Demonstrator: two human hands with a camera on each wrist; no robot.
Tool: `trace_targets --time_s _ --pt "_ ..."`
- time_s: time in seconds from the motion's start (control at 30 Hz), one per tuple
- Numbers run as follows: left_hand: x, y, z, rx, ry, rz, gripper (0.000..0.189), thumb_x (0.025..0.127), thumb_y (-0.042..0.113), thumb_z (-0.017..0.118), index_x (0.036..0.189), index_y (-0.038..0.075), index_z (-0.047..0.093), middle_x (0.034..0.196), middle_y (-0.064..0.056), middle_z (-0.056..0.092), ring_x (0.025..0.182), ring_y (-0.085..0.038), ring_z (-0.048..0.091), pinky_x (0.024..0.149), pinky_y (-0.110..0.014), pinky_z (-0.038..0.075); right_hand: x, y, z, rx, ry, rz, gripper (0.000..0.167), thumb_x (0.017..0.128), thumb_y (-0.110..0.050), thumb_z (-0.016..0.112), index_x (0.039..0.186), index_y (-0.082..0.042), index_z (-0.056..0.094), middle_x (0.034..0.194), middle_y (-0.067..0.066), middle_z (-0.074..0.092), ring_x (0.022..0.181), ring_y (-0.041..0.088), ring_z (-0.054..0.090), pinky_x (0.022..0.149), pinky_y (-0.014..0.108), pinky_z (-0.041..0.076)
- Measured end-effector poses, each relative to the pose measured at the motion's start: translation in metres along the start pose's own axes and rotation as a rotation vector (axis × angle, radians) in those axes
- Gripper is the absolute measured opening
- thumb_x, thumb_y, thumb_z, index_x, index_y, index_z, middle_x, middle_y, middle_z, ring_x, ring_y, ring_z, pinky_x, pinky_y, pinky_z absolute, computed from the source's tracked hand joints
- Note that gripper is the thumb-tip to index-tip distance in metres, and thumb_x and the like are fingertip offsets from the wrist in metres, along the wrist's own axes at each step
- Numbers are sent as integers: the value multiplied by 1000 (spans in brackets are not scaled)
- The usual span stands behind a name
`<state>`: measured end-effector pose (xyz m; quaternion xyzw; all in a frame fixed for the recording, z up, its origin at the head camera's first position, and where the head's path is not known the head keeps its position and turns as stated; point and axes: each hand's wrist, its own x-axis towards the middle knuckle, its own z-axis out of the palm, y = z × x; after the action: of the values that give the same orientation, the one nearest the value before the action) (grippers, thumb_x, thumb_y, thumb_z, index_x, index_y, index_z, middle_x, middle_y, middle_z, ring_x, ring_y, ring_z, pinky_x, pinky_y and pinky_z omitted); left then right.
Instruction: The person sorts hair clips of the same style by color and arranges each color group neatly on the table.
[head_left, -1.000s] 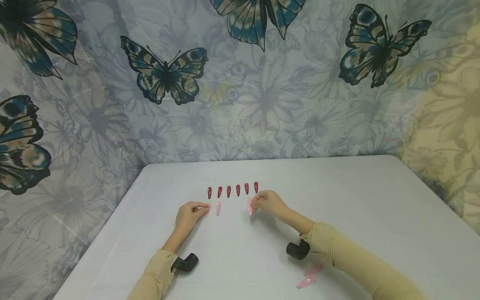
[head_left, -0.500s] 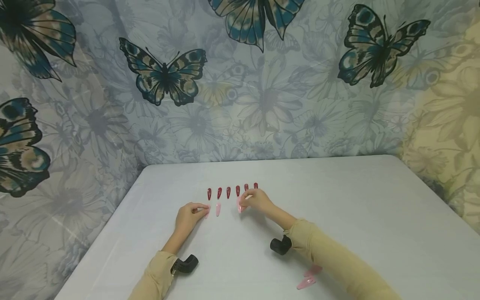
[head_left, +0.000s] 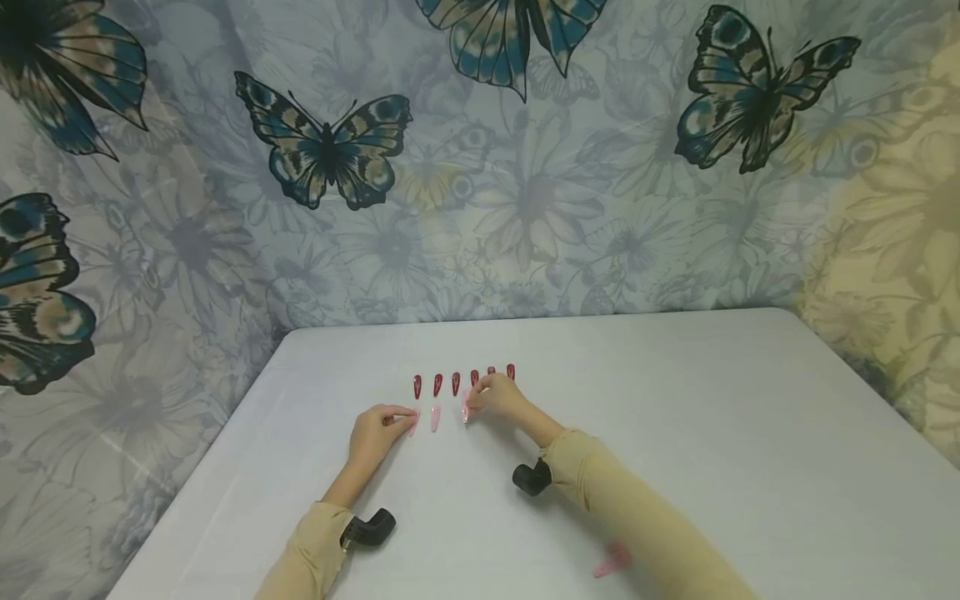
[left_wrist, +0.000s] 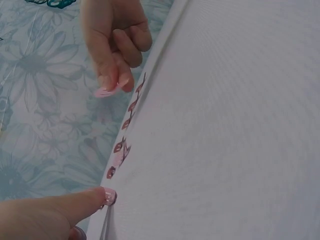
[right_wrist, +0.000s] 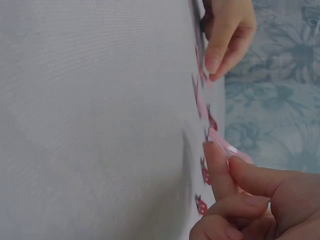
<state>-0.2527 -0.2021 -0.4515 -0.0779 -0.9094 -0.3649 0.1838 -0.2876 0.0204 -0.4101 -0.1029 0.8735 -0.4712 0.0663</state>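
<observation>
In the head view a row of several red snap hair clips lies on the white table. Just in front of the row's left end, my left hand pinches a pink hair clip down at the tabletop. A second pink clip lies to its right. My right hand holds another pink clip between thumb and index finger, tip down, near the middle of the row. The right wrist view shows this held clip raised off the table. The right hand partly hides some red clips.
More pink clips lie near the front of the white table, beside the right sleeve, which partly covers them. A fabric backdrop with butterflies rises behind the table. Each wrist carries a black camera mount.
My right hand has moved left along the row with the pink hair clip, from near its right end to the middle. My left hand has stayed in place on its clip.
</observation>
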Motion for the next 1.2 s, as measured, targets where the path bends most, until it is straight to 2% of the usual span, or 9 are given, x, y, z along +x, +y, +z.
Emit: trace_targets --time_s 0.2,0.43,0.67,0.83,1.2 --pt "1 0 1 -1 -11 3 15 74 21 73 84 9 74 57 5 39 52 -9 31 50 -27 29 0 -1 6 16 9 26 11 79 -9 65 71 -4 62 66 0 53 57 12 41 50 23 35" --pt "0 0 0 -8 -10 -15 14 74 19 74 83 9 74 57 5 39 52 -10 32 50 -26 29 2 2 15 51 20 53 11 77 -9 68 71 -1 65 64 0 54 56 11 43 50 22 35" --pt "1 0 -1 -25 -7 0 12 74 17 73 83 8 74 56 5 38 52 -10 31 49 -27 29 4 3 27 -3 68 -14 11 74 -5 70 65 0 65 58 1 58 54 10 42 48 21 33" --pt "2 -1 -1 -14 -4 13 12 75 17 73 83 9 74 56 6 38 51 -9 31 49 -26 29 4 2 34 -57 87 -71 14 75 -3 68 64 -3 59 60 -1 53 55 10 41 48 21 33" --pt "1 -1 0 -23 1 6 12 74 16 73 83 8 74 55 6 38 51 -9 31 48 -26 28 3 3 33 -78 128 -52 12 73 -7 71 66 -3 62 63 0 55 57 11 44 51 22 35"
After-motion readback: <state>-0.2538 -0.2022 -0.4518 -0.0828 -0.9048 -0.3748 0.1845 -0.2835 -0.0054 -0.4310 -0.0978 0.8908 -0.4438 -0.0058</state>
